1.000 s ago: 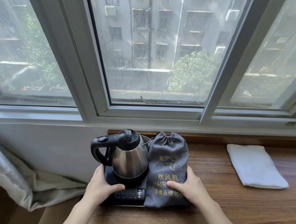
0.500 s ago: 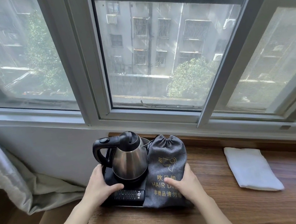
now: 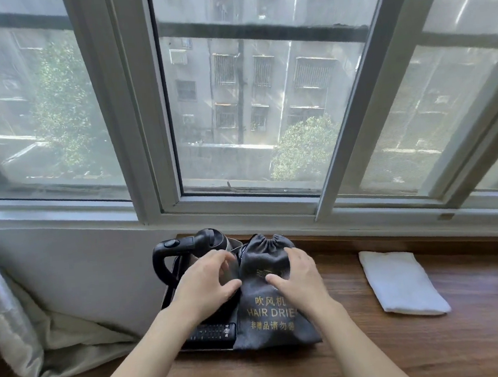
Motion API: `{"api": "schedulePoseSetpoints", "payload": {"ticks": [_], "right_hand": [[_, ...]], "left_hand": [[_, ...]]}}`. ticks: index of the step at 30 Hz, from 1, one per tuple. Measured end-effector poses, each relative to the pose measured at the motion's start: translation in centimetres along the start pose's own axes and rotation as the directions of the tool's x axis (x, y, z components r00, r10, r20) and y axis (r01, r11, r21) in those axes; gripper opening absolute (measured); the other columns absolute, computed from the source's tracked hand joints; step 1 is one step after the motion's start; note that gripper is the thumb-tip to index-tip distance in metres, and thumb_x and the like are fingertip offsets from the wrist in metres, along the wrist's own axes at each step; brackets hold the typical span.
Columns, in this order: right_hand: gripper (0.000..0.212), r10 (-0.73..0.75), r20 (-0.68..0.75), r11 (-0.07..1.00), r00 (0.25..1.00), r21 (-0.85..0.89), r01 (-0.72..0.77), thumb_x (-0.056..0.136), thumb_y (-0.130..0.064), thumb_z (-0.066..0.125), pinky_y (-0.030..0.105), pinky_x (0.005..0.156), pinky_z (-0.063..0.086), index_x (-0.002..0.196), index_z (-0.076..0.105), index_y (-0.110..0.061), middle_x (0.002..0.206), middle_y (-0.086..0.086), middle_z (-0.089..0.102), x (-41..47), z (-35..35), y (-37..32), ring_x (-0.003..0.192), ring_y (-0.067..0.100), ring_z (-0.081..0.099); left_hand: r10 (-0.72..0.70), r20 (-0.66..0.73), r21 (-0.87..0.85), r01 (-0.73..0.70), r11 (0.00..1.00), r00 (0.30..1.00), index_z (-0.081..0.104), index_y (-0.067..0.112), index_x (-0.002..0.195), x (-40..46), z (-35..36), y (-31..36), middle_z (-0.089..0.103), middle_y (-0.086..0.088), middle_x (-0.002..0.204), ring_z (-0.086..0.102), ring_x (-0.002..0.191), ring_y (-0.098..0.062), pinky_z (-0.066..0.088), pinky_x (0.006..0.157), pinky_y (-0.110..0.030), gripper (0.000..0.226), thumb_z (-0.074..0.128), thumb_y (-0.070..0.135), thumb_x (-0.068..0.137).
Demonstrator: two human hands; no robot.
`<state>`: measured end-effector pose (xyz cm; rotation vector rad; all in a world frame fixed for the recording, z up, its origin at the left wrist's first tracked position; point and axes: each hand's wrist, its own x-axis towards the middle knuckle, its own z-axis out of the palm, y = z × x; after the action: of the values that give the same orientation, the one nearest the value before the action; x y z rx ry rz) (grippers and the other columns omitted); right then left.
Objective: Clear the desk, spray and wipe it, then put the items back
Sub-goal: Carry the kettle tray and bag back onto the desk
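Observation:
A steel kettle with a black handle stands on a black tray at the left end of the wooden desk. A grey drawstring hair dryer bag leans beside the kettle on the tray. A black remote lies at the tray's front. My left hand covers the kettle's body, fingers curved round it, thumb by the bag's edge. My right hand grips the bag's upper right side, thumb on its front.
A folded white cloth lies on the desk to the right of the tray. The window sill and frame run right behind the desk. A pale curtain hangs at the left, beyond the desk's end.
Both hands have left the tray's front edge and moved up: the left onto the kettle's body, the right onto the bag's upper part. The tray, kettle and bag stay in place.

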<state>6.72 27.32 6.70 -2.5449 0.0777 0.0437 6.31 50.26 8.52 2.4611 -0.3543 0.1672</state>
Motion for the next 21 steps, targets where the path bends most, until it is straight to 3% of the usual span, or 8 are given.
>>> {"api": "schedulePoseSetpoints", "payload": {"ticks": [3,7,15,21], "right_hand": [[0.076,0.007,-0.031,1.0,0.999,0.024,-0.006,0.09,-0.045,0.068,0.029,0.12,0.022,0.152,0.036,-0.015,0.156,0.003,0.036,-1.6,-1.4,1.4,0.146,0.017,0.027],[0.073,0.08,-0.095,0.997,0.992,0.03,-0.078,0.091,-0.042,0.068,0.027,0.117,0.023,0.152,0.038,-0.015,0.155,0.003,0.039,-4.3,-3.8,4.4,0.144,0.018,0.032],[0.071,0.283,-0.188,0.958,0.94,0.099,-0.268,0.092,-0.044,0.068,0.026,0.114,0.029,0.151,0.038,-0.017,0.151,0.0,0.042,-11.6,-9.8,13.7,0.14,0.015,0.036],[0.067,0.384,-0.265,0.923,0.884,0.119,-0.366,0.092,-0.042,0.068,0.023,0.111,0.029,0.148,0.042,-0.016,0.148,0.0,0.044,-17.3,-15.0,21.8,0.137,0.016,0.039]], "left_hand": [[0.097,0.024,-0.066,-0.096,0.993,0.995,0.056,0.035,0.118,1.0,1.8,3.1,0.057,0.021,0.107,0.053,0.1,0.004,0.046,0.092,-0.023,0.044,0.074,0.041,0.078],[0.202,0.19,-0.058,-0.195,0.979,0.961,0.049,0.029,0.134,1.7,5.3,7.2,0.052,0.012,0.132,0.047,0.123,-0.007,0.038,0.103,-0.024,0.059,0.07,0.041,0.081],[0.32,0.387,-0.062,-0.322,0.945,0.865,0.042,0.031,0.138,1.4,13.6,17.4,0.046,0.011,0.138,0.042,0.128,-0.011,0.038,0.105,-0.028,0.066,0.07,0.047,0.08],[0.418,0.446,-0.104,-0.418,0.903,0.792,0.04,0.033,0.138,0.1,19.9,27.9,0.045,0.013,0.136,0.043,0.126,-0.009,0.041,0.098,-0.026,0.064,0.066,0.048,0.082]]}}
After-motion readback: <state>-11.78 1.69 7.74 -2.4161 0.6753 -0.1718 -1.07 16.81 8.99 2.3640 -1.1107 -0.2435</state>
